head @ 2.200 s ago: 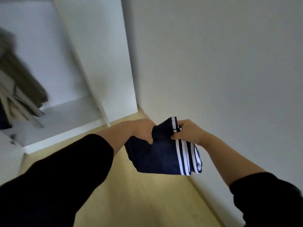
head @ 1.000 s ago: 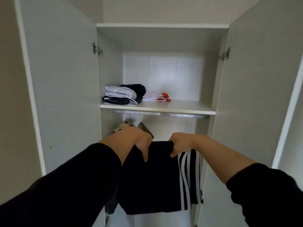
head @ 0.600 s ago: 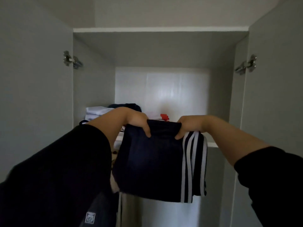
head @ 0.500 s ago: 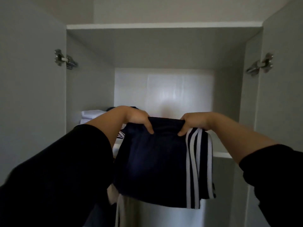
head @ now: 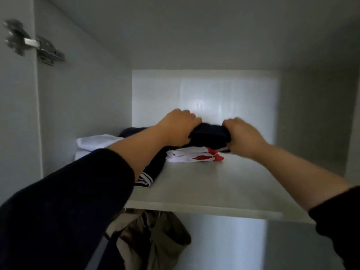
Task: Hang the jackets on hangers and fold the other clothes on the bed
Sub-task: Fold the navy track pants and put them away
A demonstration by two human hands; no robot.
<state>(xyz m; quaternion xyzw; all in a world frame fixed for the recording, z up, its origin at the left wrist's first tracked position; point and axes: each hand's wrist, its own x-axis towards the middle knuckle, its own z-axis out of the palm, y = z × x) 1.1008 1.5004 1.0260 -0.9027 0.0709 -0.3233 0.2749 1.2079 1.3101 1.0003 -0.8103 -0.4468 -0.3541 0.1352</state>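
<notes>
My left hand (head: 178, 128) and right hand (head: 242, 135) each grip an end of the folded navy garment (head: 209, 134). It sits on a white-and-red garment (head: 191, 155) at the back of the shelf (head: 214, 184). A folded pile (head: 97, 142) lies to the left.

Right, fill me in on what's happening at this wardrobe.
A person is setting a folded dark garment on the wardrobe shelf, with the left hand and the right hand each gripping one end. It is just above a folded white-and-red piece. More folded clothes lie to the left, and a beige jacket hangs below the shelf.
</notes>
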